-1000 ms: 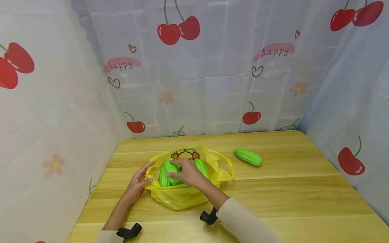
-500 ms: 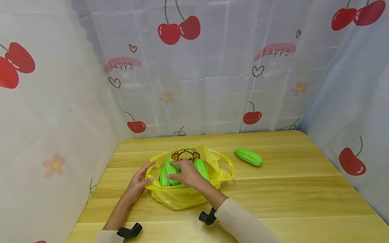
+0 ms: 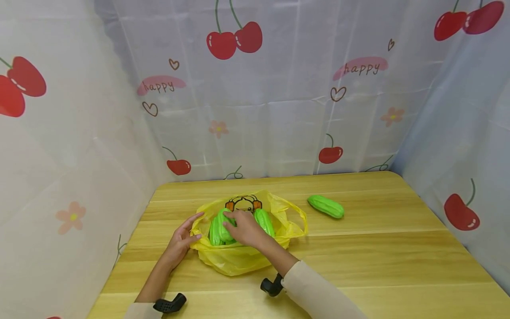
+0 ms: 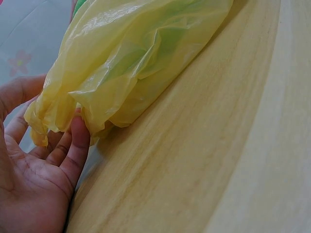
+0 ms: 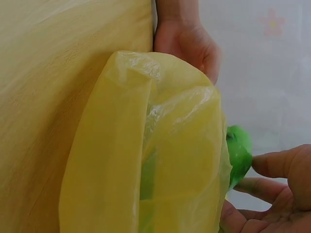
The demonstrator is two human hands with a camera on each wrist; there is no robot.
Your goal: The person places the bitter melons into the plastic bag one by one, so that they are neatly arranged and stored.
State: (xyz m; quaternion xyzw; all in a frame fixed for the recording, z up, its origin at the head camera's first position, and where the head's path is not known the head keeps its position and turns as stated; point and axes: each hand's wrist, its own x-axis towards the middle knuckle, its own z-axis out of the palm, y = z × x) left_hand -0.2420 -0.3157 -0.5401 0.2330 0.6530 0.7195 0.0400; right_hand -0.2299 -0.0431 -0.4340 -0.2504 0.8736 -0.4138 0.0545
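A yellow translucent plastic bag [image 3: 235,262] lies with its mouth spread, several ridged green gourds inside. My left hand [image 3: 181,243] holds the bag's left rim between thumb and fingers; the left wrist view shows those fingers [image 4: 75,155] bent against the gathered plastic. Over the bag's mouth, my right hand [image 3: 248,228] has thumb and index finger on a gourd [image 3: 225,223] on top of the others. In the right wrist view the thumb meets this gourd's end [image 5: 238,153], which pokes out past the bag's edge; the other fingers partly hide behind the plastic.
One more ridged green gourd [image 3: 326,206] lies on the wooden table [image 3: 378,252], behind and to the right of the bag. The bag's loop handle [image 3: 299,217] sticks out on the right. A cherry-print curtain [image 3: 271,133] hangs behind and at both sides.
My right thumb and index finger have drawn slightly closer around the top gourd. My left hand and the bag stay where they were.
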